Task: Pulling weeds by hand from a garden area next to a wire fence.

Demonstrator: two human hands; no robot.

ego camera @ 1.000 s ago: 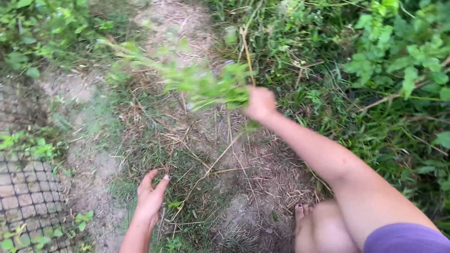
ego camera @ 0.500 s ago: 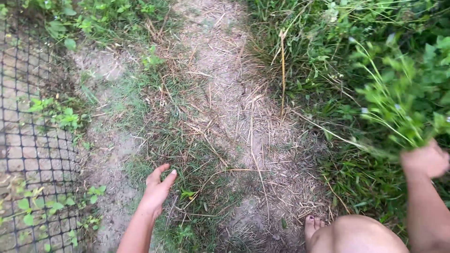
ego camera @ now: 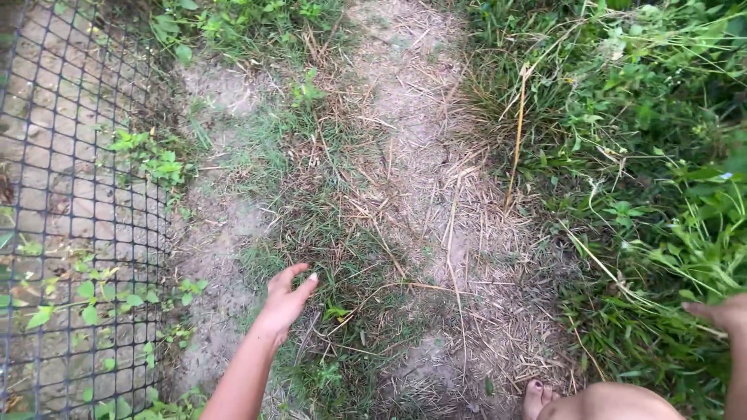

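Left hand, entering from 6 o'clock on a bare forearm: fingers loosely apart and extended, palm down, hovering over or resting on a patch of short grass; contact not certain; nothing gripped. Small green seedling just beside the fingertips, at 3 o'clock of the hand. Right hand, cut off at the frame edge at 4 o'clock: only part of it visible, one finger pointing toward 9 o'clock, state of the other fingers impossible to tell; held against tall green grass blades at 3 o'clock. Bare knee and toes at 5 o'clock, on dry straw. Dry straw litter over pale bare soil, running from 12 o'clock down to centre. Long dry yellow stalk at 1 o'clock, leaning at the border of the weeds. Dense leafy weeds from 1 to 3 o'clock. Black plastic mesh fence from 8 to 11 o'clock, small leafy plants growing along its foot.
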